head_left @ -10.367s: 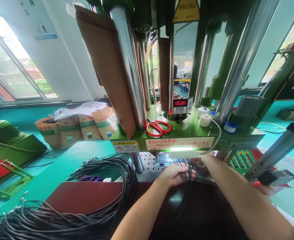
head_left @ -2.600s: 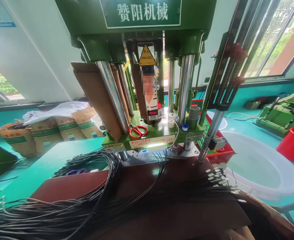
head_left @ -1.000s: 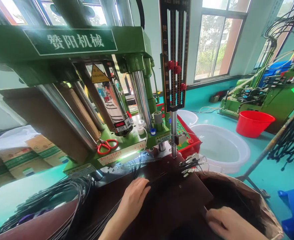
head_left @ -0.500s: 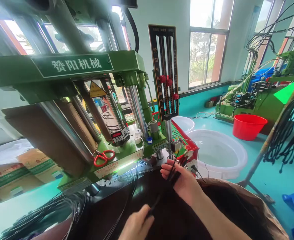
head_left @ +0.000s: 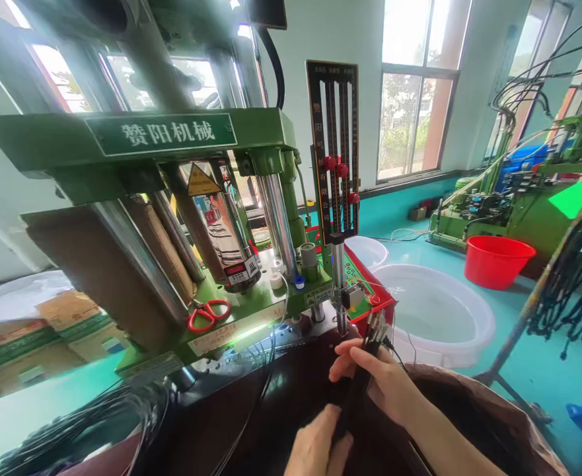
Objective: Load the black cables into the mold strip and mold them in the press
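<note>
A bundle of black cables (head_left: 357, 390) with metal-coloured ends runs up between both hands over the dark tabletop (head_left: 291, 390). My right hand (head_left: 382, 380) is wrapped round the bundle just below its ends, with the fingertips showing on the left side. Lower down, my left hand (head_left: 319, 443) grips the dark lower part of the same bundle; some of its fingers are hidden behind it. Just beyond the hands stands the green press (head_left: 271, 311), with red-handled scissors (head_left: 209, 315) lying on its bed.
Loose black cables (head_left: 107, 423) lie coiled at the lower left. A brown-lined container (head_left: 523, 423) is at the lower right, near my right forearm. Behind it stand a white tub (head_left: 483, 324) and a red bucket (head_left: 499, 263). Cables hang from a rack (head_left: 523, 311) at the far right.
Both hands have moved right in the view, and the right one slightly down. My right fingers, more spread before, are now closed round the bundle. The camera view has shifted a little.
</note>
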`<move>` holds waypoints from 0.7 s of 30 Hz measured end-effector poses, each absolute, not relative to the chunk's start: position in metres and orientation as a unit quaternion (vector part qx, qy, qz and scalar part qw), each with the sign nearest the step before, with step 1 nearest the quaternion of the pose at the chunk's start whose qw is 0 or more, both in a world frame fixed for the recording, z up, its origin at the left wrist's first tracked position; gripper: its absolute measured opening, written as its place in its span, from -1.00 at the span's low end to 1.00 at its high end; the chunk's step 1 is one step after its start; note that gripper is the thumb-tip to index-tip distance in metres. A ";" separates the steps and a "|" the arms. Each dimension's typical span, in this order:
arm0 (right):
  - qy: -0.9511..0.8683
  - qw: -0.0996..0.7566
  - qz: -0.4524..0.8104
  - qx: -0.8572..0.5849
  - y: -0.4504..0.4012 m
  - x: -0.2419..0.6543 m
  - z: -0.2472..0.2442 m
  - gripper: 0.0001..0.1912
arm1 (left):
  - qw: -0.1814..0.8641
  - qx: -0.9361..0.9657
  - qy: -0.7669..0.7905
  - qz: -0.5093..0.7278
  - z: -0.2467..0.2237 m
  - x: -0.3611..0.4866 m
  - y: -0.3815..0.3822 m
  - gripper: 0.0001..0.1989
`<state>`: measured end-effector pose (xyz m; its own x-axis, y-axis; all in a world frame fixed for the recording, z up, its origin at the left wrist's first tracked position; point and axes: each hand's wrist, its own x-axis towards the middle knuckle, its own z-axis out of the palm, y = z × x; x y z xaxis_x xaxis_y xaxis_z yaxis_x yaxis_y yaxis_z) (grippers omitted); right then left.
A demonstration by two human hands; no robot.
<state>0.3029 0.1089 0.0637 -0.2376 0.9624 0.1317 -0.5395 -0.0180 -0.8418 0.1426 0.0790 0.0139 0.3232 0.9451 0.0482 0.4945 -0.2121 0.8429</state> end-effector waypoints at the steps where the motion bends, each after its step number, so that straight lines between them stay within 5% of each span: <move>1: -0.416 0.572 0.657 -0.262 0.110 0.307 0.064 -0.82 | 0.364 0.725 0.495 0.310 0.020 0.143 0.085 -0.89; 7: -0.437 0.572 0.640 -0.268 0.115 0.326 0.058 -0.72 | 0.250 0.763 0.484 0.348 0.049 0.125 0.115 -0.83; 18: -0.556 0.464 0.597 -0.346 0.113 0.326 0.039 -0.81 | 0.323 0.727 0.495 0.350 0.066 0.113 0.129 -0.74; 21: -0.567 0.450 0.595 -0.350 0.112 0.324 0.031 -0.81 | 0.425 0.694 0.486 0.320 0.068 0.110 0.132 -0.72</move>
<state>0.3240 0.1124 0.0310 -0.3500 0.9321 0.0936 -0.1381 0.0475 -0.9893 0.1096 0.1319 0.0676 0.3228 0.9460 0.0316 0.4018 -0.1671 0.9004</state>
